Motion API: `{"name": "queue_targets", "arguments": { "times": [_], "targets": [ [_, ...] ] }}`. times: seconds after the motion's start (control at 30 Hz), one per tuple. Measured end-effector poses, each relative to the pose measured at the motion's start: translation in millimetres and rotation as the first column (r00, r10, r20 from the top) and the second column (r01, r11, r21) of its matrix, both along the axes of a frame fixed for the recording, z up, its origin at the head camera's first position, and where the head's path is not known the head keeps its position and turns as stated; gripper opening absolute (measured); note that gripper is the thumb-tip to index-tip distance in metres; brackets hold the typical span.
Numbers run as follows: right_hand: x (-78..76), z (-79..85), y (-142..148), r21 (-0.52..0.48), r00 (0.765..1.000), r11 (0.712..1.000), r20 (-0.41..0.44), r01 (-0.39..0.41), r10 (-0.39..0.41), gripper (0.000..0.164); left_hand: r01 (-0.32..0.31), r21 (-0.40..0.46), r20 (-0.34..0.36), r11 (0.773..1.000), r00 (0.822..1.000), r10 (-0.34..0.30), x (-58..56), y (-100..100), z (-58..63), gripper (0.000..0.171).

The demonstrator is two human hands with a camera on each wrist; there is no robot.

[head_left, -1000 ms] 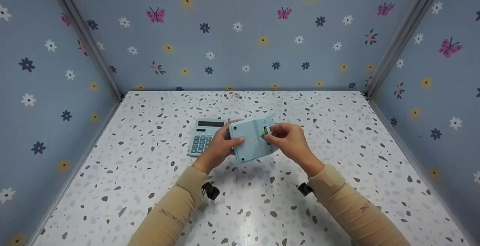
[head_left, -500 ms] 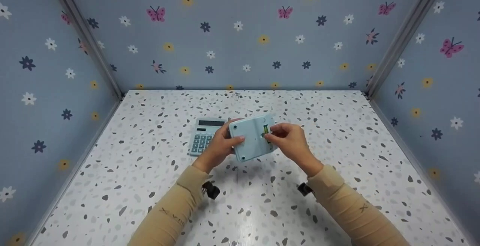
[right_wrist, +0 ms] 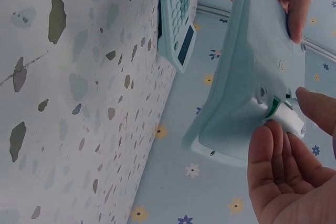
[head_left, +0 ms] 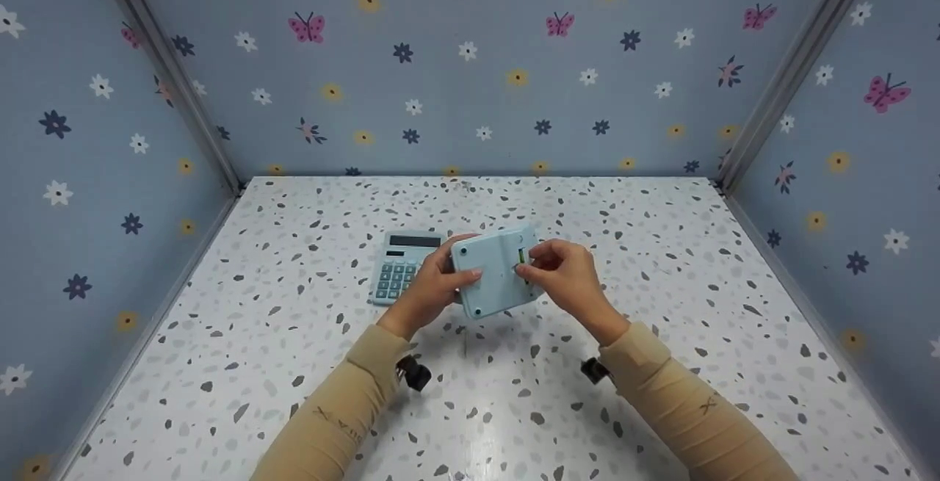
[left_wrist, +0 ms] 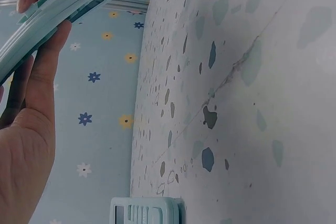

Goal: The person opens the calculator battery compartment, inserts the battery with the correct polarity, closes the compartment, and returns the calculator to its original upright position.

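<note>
My left hand [head_left: 433, 283] grips a light-blue calculator [head_left: 486, 275] above the table, its back turned up and tilted, thumb on the back. In that back, a green battery [head_left: 522, 255] shows in the battery compartment. My right hand [head_left: 569, 275] pinches a small pale battery cover [right_wrist: 287, 118] right at the compartment's opening, thumb on one side and curled fingers on the other. A sliver of green shows beside the cover in the right wrist view. The held calculator's keys and screen face away from the head view.
A second light-blue calculator [head_left: 396, 275] lies face up on the speckled white table [head_left: 661, 268], just left of and partly behind my left hand. Flowered blue panels [head_left: 470, 99] close off the back and both sides.
Less of the green battery shows between my right thumb and forefinger than half a second ago. The held calculator and both hands have shifted only slightly.
</note>
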State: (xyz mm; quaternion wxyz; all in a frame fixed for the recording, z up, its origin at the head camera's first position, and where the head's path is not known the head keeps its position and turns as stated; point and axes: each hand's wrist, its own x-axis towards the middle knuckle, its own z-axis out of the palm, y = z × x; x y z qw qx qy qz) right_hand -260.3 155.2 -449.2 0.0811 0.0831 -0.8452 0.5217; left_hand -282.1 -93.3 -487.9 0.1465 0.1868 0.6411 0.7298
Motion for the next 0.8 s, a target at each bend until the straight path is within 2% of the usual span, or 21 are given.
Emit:
{"name": "queue_targets", "arguments": {
  "times": [0.33,0.8],
  "targets": [
    [-1.5,-2.0,-0.8,0.0,1.0,1.0,0.019,0.015,-0.015,0.023,0.005,-0.004,0.018,1.0,1.0,-0.005,0.3,2.3,-1.0,0.065],
    [-0.4,-2.4,1.5,0.019,0.999,1.0,0.037,-0.01,0.009,0.011,-0.002,0.003,0.01,1.0,1.0,0.002,0.6,3.6,-1.9,0.061]
  ]
}}
